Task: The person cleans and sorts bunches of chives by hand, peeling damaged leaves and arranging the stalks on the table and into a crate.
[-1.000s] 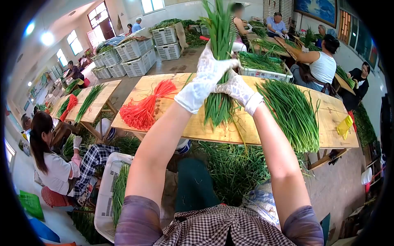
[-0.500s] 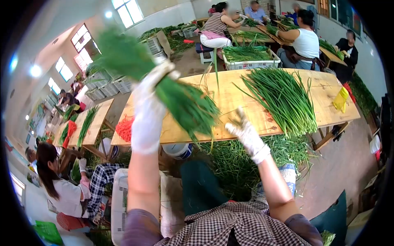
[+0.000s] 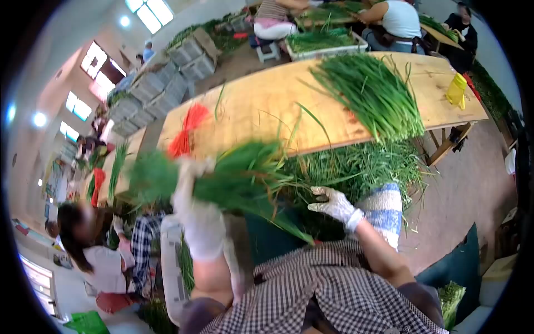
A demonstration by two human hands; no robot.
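Green bundle [image 3: 236, 181], inside left fingers [image 3: 191, 167], jutting out both sides

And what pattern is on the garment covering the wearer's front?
The garment is dark and white checked, clearest in the head view.

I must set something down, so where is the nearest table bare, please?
Between the red strips and green pile, barring stray leaves; also between that pile and the yellow item. The pile's own stretch is crowded.
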